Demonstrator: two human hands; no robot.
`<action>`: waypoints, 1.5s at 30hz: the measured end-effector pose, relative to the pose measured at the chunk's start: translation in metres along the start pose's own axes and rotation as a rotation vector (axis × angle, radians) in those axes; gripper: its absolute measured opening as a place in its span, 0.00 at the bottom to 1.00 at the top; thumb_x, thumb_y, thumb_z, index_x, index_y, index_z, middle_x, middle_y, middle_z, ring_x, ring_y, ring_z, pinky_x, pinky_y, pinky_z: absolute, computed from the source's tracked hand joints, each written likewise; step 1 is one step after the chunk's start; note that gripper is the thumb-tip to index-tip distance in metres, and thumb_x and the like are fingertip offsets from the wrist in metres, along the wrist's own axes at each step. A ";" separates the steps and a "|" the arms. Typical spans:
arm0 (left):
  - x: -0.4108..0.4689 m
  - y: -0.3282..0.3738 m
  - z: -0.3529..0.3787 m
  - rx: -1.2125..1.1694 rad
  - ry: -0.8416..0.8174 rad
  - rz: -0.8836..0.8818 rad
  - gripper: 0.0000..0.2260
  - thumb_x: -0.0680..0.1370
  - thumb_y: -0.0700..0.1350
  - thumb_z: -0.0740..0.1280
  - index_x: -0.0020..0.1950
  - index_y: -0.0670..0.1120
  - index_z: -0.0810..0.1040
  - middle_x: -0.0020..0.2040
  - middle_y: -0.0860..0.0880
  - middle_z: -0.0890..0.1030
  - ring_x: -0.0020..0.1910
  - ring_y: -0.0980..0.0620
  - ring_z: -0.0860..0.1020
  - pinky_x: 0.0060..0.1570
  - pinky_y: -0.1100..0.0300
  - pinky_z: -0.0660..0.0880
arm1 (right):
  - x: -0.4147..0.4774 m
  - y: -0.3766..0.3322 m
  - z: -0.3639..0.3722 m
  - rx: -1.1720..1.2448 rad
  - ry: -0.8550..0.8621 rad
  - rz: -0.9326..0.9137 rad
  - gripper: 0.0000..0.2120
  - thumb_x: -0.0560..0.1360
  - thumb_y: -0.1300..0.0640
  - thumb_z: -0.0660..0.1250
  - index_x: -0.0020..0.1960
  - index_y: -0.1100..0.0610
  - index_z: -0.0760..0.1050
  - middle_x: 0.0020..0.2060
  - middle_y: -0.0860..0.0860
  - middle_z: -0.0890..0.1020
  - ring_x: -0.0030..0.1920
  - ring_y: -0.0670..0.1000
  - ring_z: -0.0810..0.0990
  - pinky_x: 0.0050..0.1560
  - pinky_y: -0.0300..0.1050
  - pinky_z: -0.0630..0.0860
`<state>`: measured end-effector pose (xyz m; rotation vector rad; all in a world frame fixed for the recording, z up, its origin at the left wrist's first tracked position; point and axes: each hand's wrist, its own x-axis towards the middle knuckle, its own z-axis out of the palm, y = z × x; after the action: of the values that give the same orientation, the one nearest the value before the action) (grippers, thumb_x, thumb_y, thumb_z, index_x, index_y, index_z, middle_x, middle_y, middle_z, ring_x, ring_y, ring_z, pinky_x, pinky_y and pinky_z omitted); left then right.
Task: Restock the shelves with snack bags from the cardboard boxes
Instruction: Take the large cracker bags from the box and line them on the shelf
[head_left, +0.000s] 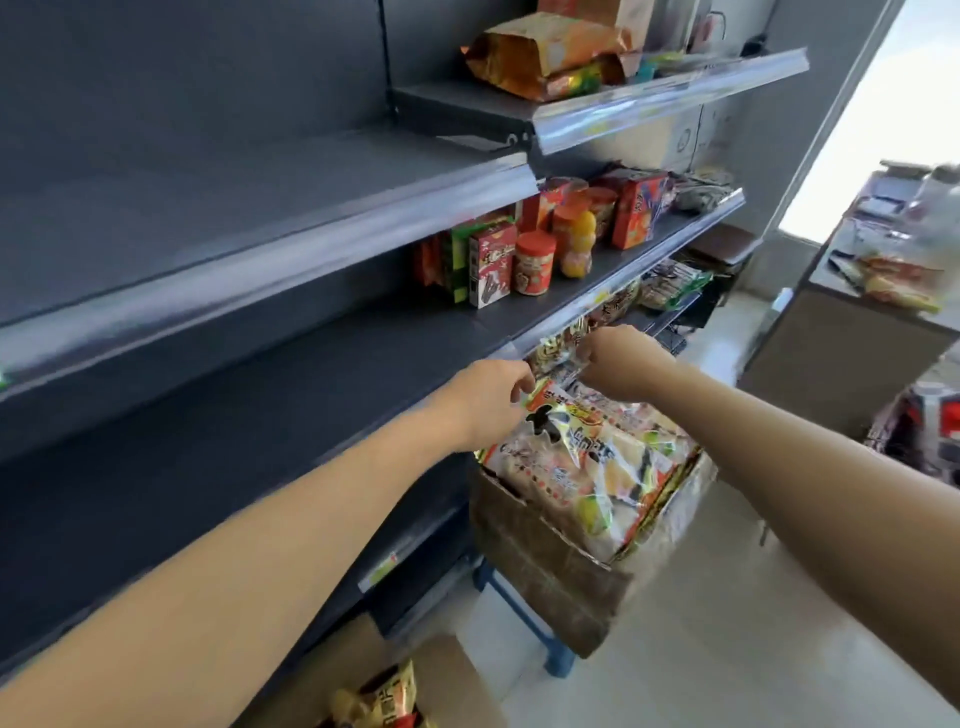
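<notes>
So I have both hands down at the cardboard box (561, 566), which sits on a blue stool (524, 621) at centre right of the frame, hard against the lower shelving. That perch keeps the stock at reaching height, just below the long dark shelf (311, 379) that runs across the middle of the frame and looks bare along most of its length.

My left hand (493, 395) has its fingers curled in, pinching the upper left corner of the front snack bag (587, 462). My right hand (618, 364) is curled over the same top edge further right, gripping the clear seam; a second bag with a swirl print stands right behind it, so I cannot rule out that some fingers catch that one too. Taking the seam at both corners should let the bag rise flat, without crumpling or dragging its neighbours.

The snack bag stands in the box, printed face towards me. Its long axis runs from the top seam at frame centre down and to the right into the box, and the seam points up at the shelf lip.

Small cartons and jars (524, 260) stand further along the shelf, right of centre.
</notes>
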<state>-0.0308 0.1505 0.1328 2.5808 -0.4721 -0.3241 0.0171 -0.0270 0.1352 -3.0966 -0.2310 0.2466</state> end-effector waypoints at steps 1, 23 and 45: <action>0.021 0.007 0.016 0.013 -0.052 -0.030 0.12 0.79 0.41 0.63 0.62 0.43 0.73 0.57 0.46 0.77 0.54 0.46 0.76 0.54 0.52 0.74 | 0.007 0.022 0.010 0.000 -0.036 0.017 0.14 0.77 0.57 0.63 0.60 0.62 0.77 0.54 0.58 0.81 0.54 0.59 0.79 0.53 0.51 0.79; 0.136 -0.024 0.188 -0.729 -0.196 -1.024 0.24 0.76 0.43 0.69 0.69 0.37 0.68 0.66 0.38 0.73 0.64 0.40 0.75 0.59 0.47 0.75 | 0.104 0.125 0.170 0.388 -0.549 0.019 0.39 0.73 0.44 0.69 0.76 0.61 0.56 0.71 0.58 0.67 0.70 0.59 0.68 0.68 0.51 0.69; 0.077 0.006 0.017 -0.873 0.571 -0.710 0.37 0.68 0.40 0.75 0.70 0.44 0.57 0.68 0.42 0.67 0.63 0.41 0.72 0.59 0.50 0.74 | 0.044 0.044 -0.010 0.675 0.118 0.051 0.29 0.69 0.47 0.70 0.65 0.57 0.66 0.57 0.57 0.77 0.54 0.59 0.77 0.52 0.52 0.77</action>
<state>0.0328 0.1081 0.1109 1.7506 0.6712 0.0094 0.0678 -0.0643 0.1369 -2.4366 -0.0470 0.1093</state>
